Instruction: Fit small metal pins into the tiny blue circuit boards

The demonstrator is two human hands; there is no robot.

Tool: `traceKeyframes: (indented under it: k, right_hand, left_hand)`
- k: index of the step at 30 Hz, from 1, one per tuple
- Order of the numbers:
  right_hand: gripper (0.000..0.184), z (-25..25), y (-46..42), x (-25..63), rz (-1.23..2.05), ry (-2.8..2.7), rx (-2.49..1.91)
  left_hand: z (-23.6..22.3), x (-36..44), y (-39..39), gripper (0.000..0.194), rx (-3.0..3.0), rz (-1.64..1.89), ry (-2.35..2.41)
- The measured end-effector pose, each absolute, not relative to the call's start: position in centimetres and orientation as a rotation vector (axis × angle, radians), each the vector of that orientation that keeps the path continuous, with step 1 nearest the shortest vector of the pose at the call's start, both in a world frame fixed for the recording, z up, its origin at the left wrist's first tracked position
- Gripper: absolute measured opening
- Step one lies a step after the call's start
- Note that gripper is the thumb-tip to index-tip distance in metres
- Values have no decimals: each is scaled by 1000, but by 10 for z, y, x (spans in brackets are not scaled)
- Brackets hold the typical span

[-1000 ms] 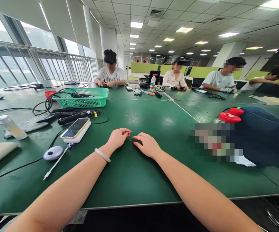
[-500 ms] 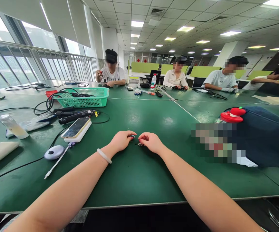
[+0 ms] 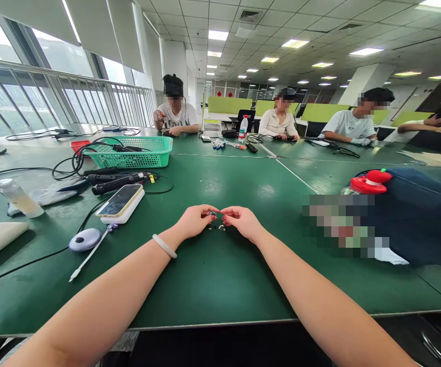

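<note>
My left hand point(image 3: 194, 223), with a pale bangle on its wrist, pinches a small dark bluish piece point(image 3: 213, 214) between thumb and fingers. Its exact kind is too small to make out. My right hand point(image 3: 242, 223) is closed beside it, fingertips almost meeting those of the left; whatever it may hold is hidden. Just below the fingertips, a small whitish and dark part point(image 3: 222, 228) lies on the green table point(image 3: 209, 285). A few tiny bits rest near it.
Left of my arms are a phone on a white box point(image 3: 120, 204), a lilac round device point(image 3: 85, 239) with a cable, black cylindrical tools point(image 3: 119, 183) and a green basket point(image 3: 132, 153). A dark blue bag point(image 3: 419, 214) lies to the right. Several people sit across the table.
My right hand has lifted off the small part on the table and come up to my left fingertips. The bluish piece in my left hand now shows more.
</note>
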State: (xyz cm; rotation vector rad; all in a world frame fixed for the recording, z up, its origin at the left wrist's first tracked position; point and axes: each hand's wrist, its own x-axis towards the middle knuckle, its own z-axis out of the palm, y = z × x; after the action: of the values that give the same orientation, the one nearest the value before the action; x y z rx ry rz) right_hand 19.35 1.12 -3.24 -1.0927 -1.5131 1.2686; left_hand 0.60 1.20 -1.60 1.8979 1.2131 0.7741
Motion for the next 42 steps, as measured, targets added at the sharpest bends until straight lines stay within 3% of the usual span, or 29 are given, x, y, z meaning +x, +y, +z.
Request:
traceKeyframes:
  k: [12, 21, 32, 37, 42]
  right_hand:
    - [12, -23, 2, 193, 973, -1879, -1262]
    - [13, -25, 4, 186, 1128, -1575, -1130]
    - [22, -27, 7, 185, 1248, -1370, -1089]
    - [10, -24, 3, 185, 1105, -1501, -1172]
    - [10, -24, 1, 185, 904, -1632, -1252]
  left_hand:
    - [-22, 2, 20, 24, 1947, 808, 1307]
    - [-21, 14, 15, 27, 1635, 862, 1087]
    - [-11, 14, 7, 30, 1898, 824, 1131]
    - [-9, 13, 5, 29, 2003, 835, 1199]
    - [-6, 12, 4, 30, 2118, 817, 1219]
